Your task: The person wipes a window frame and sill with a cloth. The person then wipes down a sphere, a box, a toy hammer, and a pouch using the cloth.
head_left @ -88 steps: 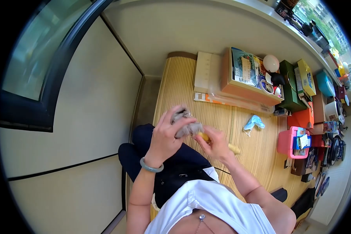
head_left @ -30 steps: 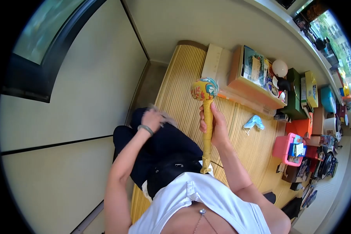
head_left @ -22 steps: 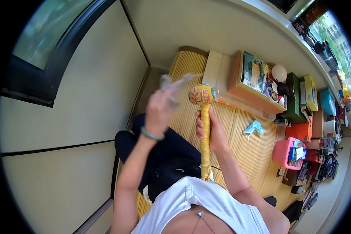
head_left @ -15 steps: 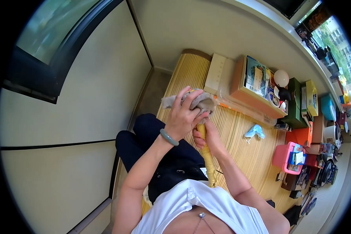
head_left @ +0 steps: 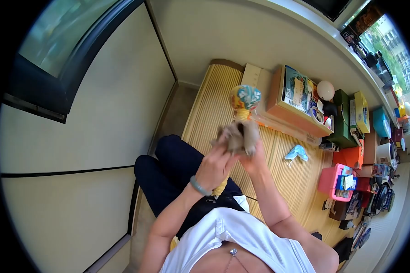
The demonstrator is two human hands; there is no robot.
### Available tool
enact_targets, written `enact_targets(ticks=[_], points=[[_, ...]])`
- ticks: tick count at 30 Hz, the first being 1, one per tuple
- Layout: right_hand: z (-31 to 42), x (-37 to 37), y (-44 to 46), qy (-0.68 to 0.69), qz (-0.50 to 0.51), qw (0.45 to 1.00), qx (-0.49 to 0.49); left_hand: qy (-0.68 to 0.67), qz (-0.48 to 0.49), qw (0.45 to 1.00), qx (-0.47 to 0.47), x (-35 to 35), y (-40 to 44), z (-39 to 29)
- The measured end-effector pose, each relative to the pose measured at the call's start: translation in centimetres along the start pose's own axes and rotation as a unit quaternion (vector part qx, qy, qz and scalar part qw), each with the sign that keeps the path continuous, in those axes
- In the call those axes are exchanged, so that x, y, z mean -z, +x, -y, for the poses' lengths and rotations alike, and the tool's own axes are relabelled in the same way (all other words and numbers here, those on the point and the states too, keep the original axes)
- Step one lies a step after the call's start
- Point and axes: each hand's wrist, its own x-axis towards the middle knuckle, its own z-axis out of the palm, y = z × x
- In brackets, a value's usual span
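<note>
A rattle-like stick with a round patterned head (head_left: 245,97) and a yellow wrapped handle (head_left: 221,187) stands tilted in front of me, its head pointing away. A grey-brown cloth (head_left: 238,137), blurred by motion, is around the upper handle just below the head. My left hand (head_left: 215,167), with a bracelet at the wrist, is closed on the cloth. My right hand (head_left: 254,159) is behind and beside the cloth at the handle, its fingers mostly hidden.
A bamboo mat (head_left: 278,166) lies beyond my knees, with a blue mask (head_left: 296,153) on it. Along the wall stand a carton of books (head_left: 278,98), a green box (head_left: 341,119) and a pink basket (head_left: 328,179). A white sill (head_left: 300,18) runs above.
The cloth has gone from the patterned head down to the handle, uncovering the head. My left hand has moved down with it. The lower handle has swung left.
</note>
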Motion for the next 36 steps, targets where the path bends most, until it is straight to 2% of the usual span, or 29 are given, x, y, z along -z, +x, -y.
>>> enact_targets(ticks=[1,2,3,4,5,7,8,9,11,13,15,16,17,19,20,21,23,25,27,28,29,30,31,33,34,35,36], points=[[0.2,1.2,0.9,-0.003,-0.002,1.0,-0.001,0.011,0.03,0.999,-0.042,0.7,-0.7,-0.6],[0.2,3.3,2.5,-0.016,0.038,0.998,0.042,0.009,0.03,0.999,-0.039,1.1,-1.8,-1.2],[0.3,4.3,3.4,-0.026,0.081,0.993,0.086,-0.012,0.063,0.997,-0.031,1.6,-2.7,-1.7],[0.4,5.2,4.0,-0.022,0.079,0.993,0.082,-0.031,0.094,0.995,-0.026,2.2,-3.3,-1.8],[0.5,4.5,3.9,-0.021,0.085,0.992,0.086,-0.064,0.122,0.99,0.016,3.2,-3.5,-1.8],[0.4,2.7,2.4,0.005,0.057,0.996,0.064,-0.098,0.027,0.989,0.109,3.9,-3.2,-1.4],[-0.1,2.3,2.3,0.024,0.049,0.998,0.042,-0.156,-0.052,0.98,0.108,4.8,-1.3,-2.7],[-0.5,1.8,1.7,0.049,0.081,0.995,-0.02,-0.087,-0.052,0.993,0.067,4.9,-1.0,-2.0],[-1.8,-0.4,0.1,0.057,-0.04,0.996,-0.046,-0.011,-0.02,0.998,0.053,3.7,-0.4,-2.6],[-2.5,1.1,0.6,0.06,-0.027,0.997,-0.034,0.103,0.059,0.993,0.003,1.9,-1.4,-3.1],[-1.7,1.7,1.7,0.044,0.078,0.996,-0.029,0.095,0.049,0.994,0.017,0.8,-3.6,-2.3],[-1.4,1.3,1.6,0.034,0.051,0.998,0.013,0.07,0.052,0.996,0.036,0.9,-4.4,-1.7],[-1.5,0.9,1.2,0.039,0.047,0.998,0.01,0.044,0.057,0.996,0.055,1.3,-4.9,-1.8],[-1.6,0.1,0.7,-0.057,0.059,0.997,0.004,0.044,0.057,0.994,0.087,1.9,-5.6,-2.3],[-2.3,-0.8,-0.1,-0.08,0.082,0.993,0.041,-0.09,0.018,0.981,0.173,2.3,-5.5,-2.8],[-2.7,-1.3,-1.0,-0.126,0.09,0.987,0.033,-0.222,-0.023,0.941,0.256,2.4,-5.4,-3.0],[-3.6,-0.7,-1.4,-0.216,0.141,0.965,0.056,-0.2,-0.019,0.95,0.239,2.3,-6.1,-2.3],[-3.7,-0.6,-1.8,-0.221,0.147,0.963,0.044,-0.213,-0.022,0.953,0.215,1.8,-7.2,-1.6],[-3.6,-0.5,-2.0,-0.24,0.151,0.959,0.014,-0.232,-0.017,0.941,0.244,2.3,-7.4,-1.7],[-3.8,0.0,-1.8,-0.287,0.154,0.945,0.044,-0.255,-0.01,0.93,0.265,2.7,-7.2,-1.5],[-4.0,0.1,-1.9,-0.287,0.153,0.945,0.043,-0.278,-0.003,0.917,0.285,2.8,-7.0,-1.3],[-4.3,0.3,-2.2,-0.269,0.174,0.945,0.059,-0.289,-0.055,0.924,0.243,2.4,-6.5,-1.5],[-4.6,0.5,-2.6,-0.252,0.196,0.945,0.074,-0.29,-0.056,0.923,0.246,1.8,-6.8,-1.4],[-4.9,0.2,-3.2,-0.239,0.21,0.944,0.09,-0.36,-0.081,0.886,0.282,0.9,-6.7,-1.2],[-4.9,0.4,-3.1,-0.315,0.198,0.919,0.128,-0.244,-0.117,0.937,0.22,0.5,-6.5,-1.1],[-4.9,0.6,-3.1,-0.388,0.183,0.888,0.165,-0.245,-0.117,0.937,0.219,1.6,-5.6,-1.5],[-5.4,1.1,-2.8,-0.424,0.15,0.872,0.195,-0.068,-0.028,0.972,0.223,3.4,-4.9,-1.9]])
